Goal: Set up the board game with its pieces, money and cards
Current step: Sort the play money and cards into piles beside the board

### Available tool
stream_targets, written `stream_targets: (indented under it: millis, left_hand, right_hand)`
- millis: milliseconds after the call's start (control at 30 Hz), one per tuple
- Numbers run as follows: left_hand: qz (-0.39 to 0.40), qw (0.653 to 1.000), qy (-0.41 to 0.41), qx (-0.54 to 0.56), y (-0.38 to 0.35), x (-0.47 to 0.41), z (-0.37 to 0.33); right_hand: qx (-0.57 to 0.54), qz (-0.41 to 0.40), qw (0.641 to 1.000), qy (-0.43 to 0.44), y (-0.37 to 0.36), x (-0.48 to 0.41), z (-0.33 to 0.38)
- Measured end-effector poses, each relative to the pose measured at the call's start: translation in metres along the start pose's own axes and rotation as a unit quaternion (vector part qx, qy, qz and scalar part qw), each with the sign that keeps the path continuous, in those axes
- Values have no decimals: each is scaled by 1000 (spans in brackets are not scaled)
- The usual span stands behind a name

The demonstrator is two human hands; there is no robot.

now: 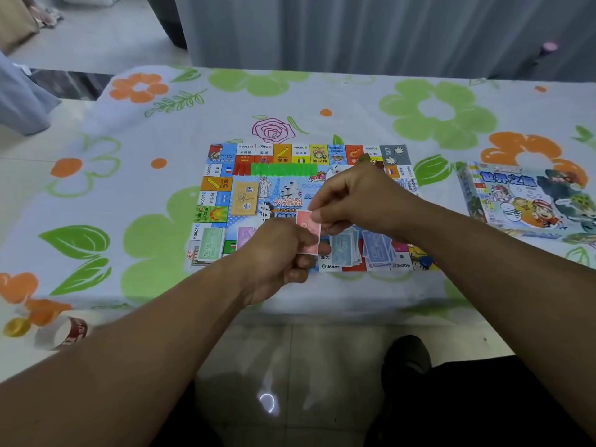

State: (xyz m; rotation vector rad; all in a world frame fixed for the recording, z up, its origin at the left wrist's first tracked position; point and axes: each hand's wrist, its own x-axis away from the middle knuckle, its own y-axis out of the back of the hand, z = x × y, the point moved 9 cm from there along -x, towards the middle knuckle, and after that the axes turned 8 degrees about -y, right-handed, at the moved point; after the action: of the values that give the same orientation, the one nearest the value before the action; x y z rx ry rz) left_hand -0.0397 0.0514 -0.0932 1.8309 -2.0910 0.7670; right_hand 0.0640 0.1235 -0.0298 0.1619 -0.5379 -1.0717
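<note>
Head view, I see my left hand (280, 256) and right hand (354, 201) both pinching a thin stack of pink notes (306, 222) over the game board (282, 154), blue note piles (375, 250) on its near edge, game box (529, 201) well apart to the right

Glossy paper board (222, 201), printed cloth (322, 91)

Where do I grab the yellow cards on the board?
Probably pinch the yellow cards by their two long side edges, coming down from above; the stack lies flat on the board, so only the edges give a grip.
</note>
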Motion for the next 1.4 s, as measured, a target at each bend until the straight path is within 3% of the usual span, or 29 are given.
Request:
stream_targets:
  millis: [233,900,1167,1300,1400]
  left_hand:
    - [2,1000,2,-10,-2,-1,0]
    - [-12,999,17,28,-1,1,1]
    - [-8,999,30,-28,5,4,-1]
    - [-109,978,-29,-176,37,4,-26]
    - [-196,960,-84,-181,61,6,-46]
  right_hand:
    - [64,-21,998,-4,-3,2,1]
    - [69,-28,997,-17,-2,3,-2]
    - [2,-35,997,-73,4,-5,-20]
    - [-6,-30,992,-122,7,-11,-36]
    - [21,-26,990,-140,-1,-15,-47]
